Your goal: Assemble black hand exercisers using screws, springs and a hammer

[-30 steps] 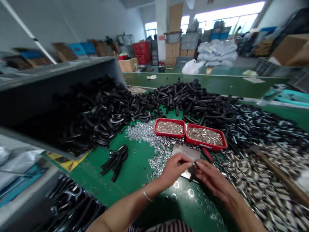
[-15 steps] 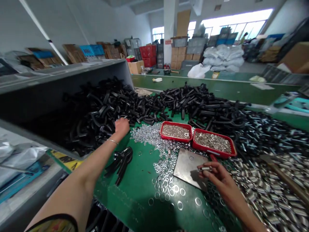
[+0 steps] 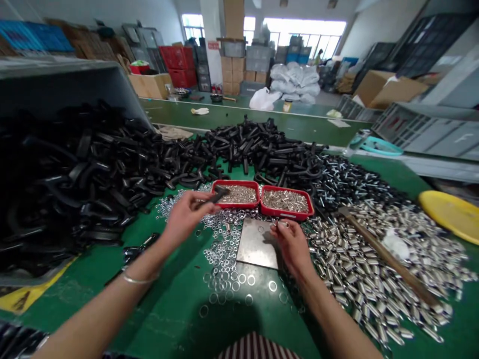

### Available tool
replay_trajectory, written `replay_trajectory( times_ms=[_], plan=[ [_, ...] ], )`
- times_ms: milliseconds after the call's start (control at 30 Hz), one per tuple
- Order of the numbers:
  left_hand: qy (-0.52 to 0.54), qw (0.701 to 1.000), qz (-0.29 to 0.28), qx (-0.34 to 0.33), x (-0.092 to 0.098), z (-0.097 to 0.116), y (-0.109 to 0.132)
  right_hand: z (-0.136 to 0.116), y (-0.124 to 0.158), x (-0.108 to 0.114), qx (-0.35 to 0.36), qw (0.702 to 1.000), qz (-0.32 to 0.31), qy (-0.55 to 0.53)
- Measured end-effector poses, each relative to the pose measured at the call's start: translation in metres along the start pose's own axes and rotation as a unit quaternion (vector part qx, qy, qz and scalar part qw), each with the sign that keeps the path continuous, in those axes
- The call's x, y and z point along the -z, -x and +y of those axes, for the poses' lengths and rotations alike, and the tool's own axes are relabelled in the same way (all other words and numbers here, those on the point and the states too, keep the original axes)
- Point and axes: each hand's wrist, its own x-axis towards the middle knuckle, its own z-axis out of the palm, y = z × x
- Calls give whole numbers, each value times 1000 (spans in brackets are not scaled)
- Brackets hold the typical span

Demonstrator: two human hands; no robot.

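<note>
My left hand [image 3: 185, 219] is closed on a black curved handle part [image 3: 213, 197], held above the washers just in front of the left red tray [image 3: 236, 205]. Over the right edge of a flat metal plate [image 3: 254, 252], my right hand [image 3: 295, 247] pinches a small silver cylindrical metal piece [image 3: 282, 224]; the fingers cover part of it. One ring lies on the plate. Loose silver washers [image 3: 224, 249] are scattered on the green table to the left of the plate and in front of it. The right red tray [image 3: 288, 216] contains small metal pins.
Black handle parts [image 3: 127, 164] are heaped at the left and back, spilling from a grey bin [image 3: 123, 89]. At the right, a wooden-handled hammer [image 3: 392, 262] lies on piled silver cylinders [image 3: 348, 269]. A yellow lid-like disc [image 3: 452, 214] is beyond them.
My left hand has come away from the black heap toward the trays, now with a handle part in it. My right hand still holds the silver piece near the plate. The view has swung right.
</note>
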Motion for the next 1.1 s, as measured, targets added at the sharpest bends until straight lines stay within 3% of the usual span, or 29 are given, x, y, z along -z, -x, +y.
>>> replay_trajectory(
  times_ms=[67, 100, 167, 233, 333, 400, 500, 733, 900, 967, 1100],
  plan=[
    [150, 970, -181, 61, -60, 6, 48, 6, -13, -16, 5, 999, 9, -30],
    [172, 954, -232, 85, -85, 5, 67, 9, -18, -23, 3, 999, 16, -35],
    [121, 946, -290, 75, -124, 1, 93, 10, -22, -29, 1, 999, 26, -19],
    [51, 955, -293, 2, -144, -1, 102, 8, -21, -25, 11, 1000, 19, 16],
    [56, 953, -289, -73, -150, 3, 96, -1, -13, -4, 59, 996, 12, 64],
    [114, 949, -293, -16, -146, 5, 87, -8, -4, 12, 86, 992, 6, 90],
    [208, 927, -291, 114, -142, 3, 77, -15, 12, 29, 65, 992, -29, 103],
    [288, 905, -260, 176, -157, -1, 80, -14, 37, 19, 37, 995, -30, 85],
    [387, 865, -240, 212, -167, 1, 94, -11, 38, 17, 54, 988, -34, 144],
    [388, 849, -280, 224, -165, 0, 101, -10, 37, 22, 63, 979, -62, 182],
    [349, 781, -458, 243, -150, -1, 110, -14, 39, 36, 13, 967, -156, 198]
  ],
)
